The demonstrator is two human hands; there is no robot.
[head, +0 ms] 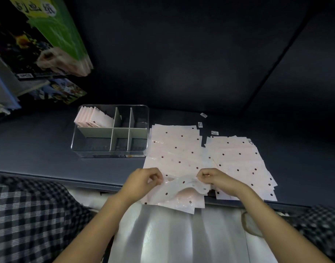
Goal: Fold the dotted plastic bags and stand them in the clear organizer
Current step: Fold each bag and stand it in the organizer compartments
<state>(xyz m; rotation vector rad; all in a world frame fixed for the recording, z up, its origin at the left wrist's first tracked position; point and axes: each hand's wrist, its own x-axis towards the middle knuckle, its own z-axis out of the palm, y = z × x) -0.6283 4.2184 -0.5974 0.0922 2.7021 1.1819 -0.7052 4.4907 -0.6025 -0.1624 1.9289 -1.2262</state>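
Presently: left hand [144,182] and right hand [213,178], fingers pinching one dotted plastic bag [183,186] atop stack [174,152]; clear organizer [109,149] at ten o'clock, dark surface [39,141] beyond.

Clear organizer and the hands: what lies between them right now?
In the head view, bare dark tabletop and the left stack of flat dotted bags lie between the clear organizer and the left hand and right hand.

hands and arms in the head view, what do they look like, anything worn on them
Both forearms are bare, with no sleeves, watch or gloves in view. The right hand seems to carry a thin ring on one finger; the left hand shows none. Black-and-white checked fabric lies at both lower corners.
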